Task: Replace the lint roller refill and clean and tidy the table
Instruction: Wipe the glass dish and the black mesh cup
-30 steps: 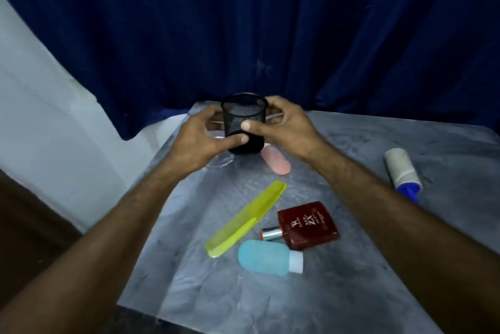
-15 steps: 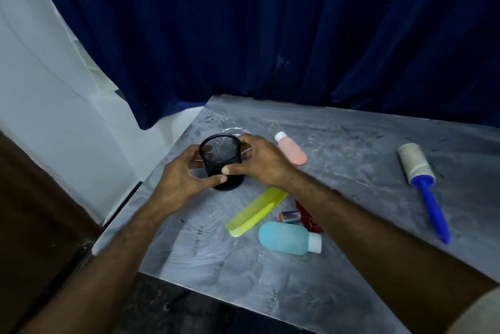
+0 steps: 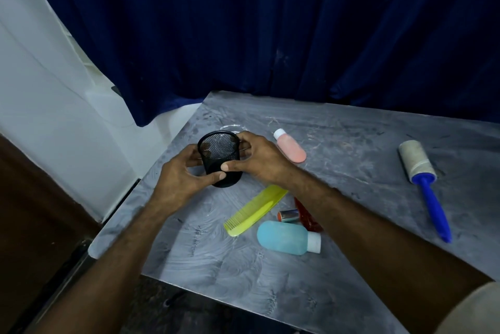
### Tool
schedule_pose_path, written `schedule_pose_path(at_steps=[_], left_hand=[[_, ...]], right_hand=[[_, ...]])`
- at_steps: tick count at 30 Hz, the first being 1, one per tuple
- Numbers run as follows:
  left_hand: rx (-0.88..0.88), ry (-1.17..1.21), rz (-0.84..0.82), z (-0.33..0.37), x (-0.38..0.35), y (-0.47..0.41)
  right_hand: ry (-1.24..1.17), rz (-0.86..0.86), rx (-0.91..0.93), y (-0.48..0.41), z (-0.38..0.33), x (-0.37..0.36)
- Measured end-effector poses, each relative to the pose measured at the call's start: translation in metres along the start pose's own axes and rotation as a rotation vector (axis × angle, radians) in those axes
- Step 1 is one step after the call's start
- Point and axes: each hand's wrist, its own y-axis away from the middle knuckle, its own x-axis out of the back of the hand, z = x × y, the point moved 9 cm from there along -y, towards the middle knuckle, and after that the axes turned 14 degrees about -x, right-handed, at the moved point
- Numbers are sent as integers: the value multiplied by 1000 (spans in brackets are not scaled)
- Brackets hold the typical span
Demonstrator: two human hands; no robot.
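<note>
Gripping a black mesh cup (image 3: pixel 220 161) from both sides: left hand (image 3: pixel 178 176) curled round its left wall, right hand (image 3: pixel 259 160) curled round its right wall, thumbs meeting on the front. Cannot tell whether its base touches the grey counter (image 3: pixel 243 274). Far right of the cup, well apart, lies the lint roller (image 3: pixel 422 179), blue handle toward the viewer. Just right of the cup, a pink bottle (image 3: pixel 290 147). Nearer than the cup, a yellow comb (image 3: pixel 255 209) and a blue bottle (image 3: pixel 284 237).

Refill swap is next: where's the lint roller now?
Head view: the lint roller lies on the table's right side, well right of the pink bottle, blue handle toward the near edge.
</note>
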Motion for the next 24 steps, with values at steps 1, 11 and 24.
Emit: schedule_pose_path(at_steps=[1, 11, 24], left_hand=[[0, -5, 7, 0, 0, 0], [10, -36, 34, 1, -1, 3], [37, -50, 49, 8, 1, 7]], right_hand=[[-4, -2, -1, -1, 1, 0], [-9, -14, 5, -3, 3, -1], [-22, -28, -23, 4, 4, 0]])
